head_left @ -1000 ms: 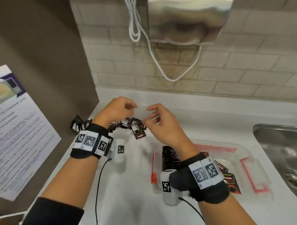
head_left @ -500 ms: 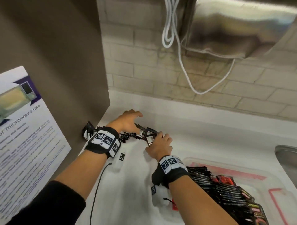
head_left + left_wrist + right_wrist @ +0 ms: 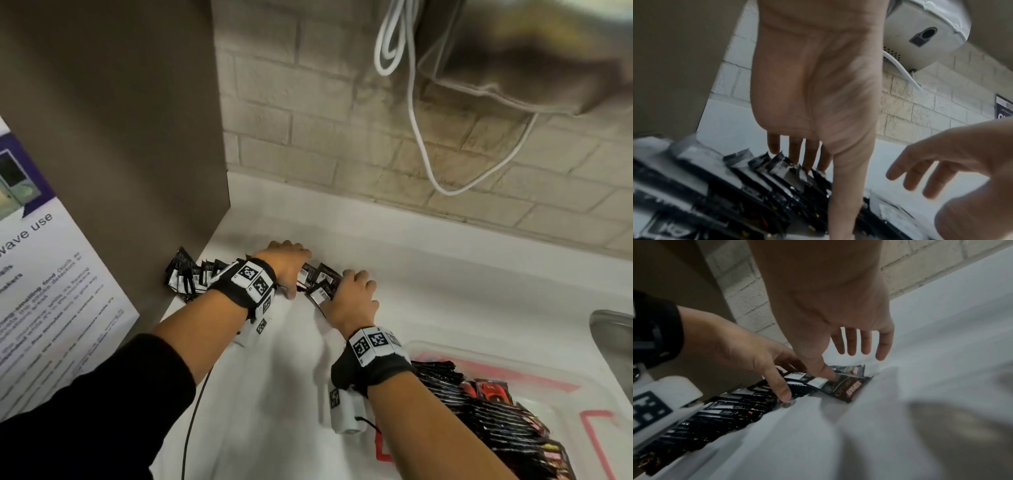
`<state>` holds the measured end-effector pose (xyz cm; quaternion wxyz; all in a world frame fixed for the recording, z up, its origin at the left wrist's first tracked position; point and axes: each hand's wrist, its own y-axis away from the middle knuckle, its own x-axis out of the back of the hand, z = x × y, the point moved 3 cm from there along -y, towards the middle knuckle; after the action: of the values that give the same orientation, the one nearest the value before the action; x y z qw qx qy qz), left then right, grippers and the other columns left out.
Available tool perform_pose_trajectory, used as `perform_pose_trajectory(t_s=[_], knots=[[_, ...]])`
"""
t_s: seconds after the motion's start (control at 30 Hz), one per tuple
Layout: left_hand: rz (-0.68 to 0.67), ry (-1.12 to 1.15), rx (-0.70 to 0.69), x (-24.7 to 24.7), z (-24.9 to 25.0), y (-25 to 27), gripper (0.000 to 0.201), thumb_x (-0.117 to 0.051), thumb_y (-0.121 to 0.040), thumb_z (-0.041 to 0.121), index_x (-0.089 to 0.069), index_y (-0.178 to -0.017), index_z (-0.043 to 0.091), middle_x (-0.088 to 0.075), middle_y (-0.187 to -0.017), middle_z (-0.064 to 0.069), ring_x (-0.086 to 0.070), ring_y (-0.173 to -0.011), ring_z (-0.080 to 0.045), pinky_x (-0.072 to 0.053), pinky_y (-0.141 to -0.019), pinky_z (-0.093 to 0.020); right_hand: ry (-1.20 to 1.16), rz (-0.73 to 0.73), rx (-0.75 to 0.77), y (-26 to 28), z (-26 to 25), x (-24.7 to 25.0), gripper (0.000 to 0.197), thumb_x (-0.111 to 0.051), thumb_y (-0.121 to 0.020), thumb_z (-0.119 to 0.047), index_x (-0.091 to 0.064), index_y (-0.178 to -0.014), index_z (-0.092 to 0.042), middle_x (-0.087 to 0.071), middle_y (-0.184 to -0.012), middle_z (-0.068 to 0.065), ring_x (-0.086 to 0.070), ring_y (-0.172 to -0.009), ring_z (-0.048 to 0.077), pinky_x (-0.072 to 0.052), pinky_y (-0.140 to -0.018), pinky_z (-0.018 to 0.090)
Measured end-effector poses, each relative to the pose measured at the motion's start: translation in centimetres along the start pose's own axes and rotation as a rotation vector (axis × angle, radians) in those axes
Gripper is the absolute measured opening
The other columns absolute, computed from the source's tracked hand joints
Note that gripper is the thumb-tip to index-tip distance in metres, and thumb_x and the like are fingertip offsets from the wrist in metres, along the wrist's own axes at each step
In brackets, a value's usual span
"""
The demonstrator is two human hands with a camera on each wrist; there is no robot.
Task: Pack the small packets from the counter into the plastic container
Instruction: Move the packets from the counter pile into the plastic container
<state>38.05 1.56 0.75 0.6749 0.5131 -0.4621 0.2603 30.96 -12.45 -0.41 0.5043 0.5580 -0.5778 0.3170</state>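
Packets point(image 3: 318, 279) lie in a row on the white bench point(image 3: 428, 274), between your hands | left hand point(image 3: 286, 263) fingers straight, touching them | right hand point(image 3: 354, 296) spread, thumb pressing one packet | right wrist view alone shows that thumb contact | plastic container point(image 3: 582, 394), part-filled, near right forearm

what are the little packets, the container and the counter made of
Packets: look like glossy printed foil or plastic film, black with white label patches; thin, crinkled, shiny edges.
Container: clear, slightly frosted plastic with red trim; its contents show through the wall.
Counter: smooth white, seamless up to the back edge, perhaps solid surface or laminate; can't tell which.
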Motion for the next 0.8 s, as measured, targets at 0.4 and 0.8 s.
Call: perform_pose_trajectory(t_s=[0.4,0.8], knots=[[-0.013,0.025,-0.007,-0.4,-1.6,-0.8,0.071,-0.079,-0.072,0.021,-0.048,-0.135,0.029,-0.053,-0.122,-0.004,-0.041,-0.12,-0.027,-0.027,-0.103,-0.05,0.106,-0.22,0.104,-3.3,-0.1,-1.7,0.099,-0.074,-0.073,-0.027,-0.014,-0.15,-0.013,-0.03,-0.148,0.007,-0.028,-0.133,0.031,-0.037,-0.106,0.045],[0.043,0.143,-0.044,-0.1,-0.7,-0.1,0.076,-0.083,-0.066,0.009,-0.048,-0.133,0.014,-0.057,-0.122,-0.008,-0.053,-0.112,-0.027,-0.052,-0.092,-0.043,-0.168,-0.026,0.336,-2.2,-0.6,-4.1,0.064,-0.065,-0.087,-0.021,-0.038,-0.144,-0.01,-0.041,-0.131,0.014,-0.038,-0.118,0.034,-0.028,-0.102,0.034]])
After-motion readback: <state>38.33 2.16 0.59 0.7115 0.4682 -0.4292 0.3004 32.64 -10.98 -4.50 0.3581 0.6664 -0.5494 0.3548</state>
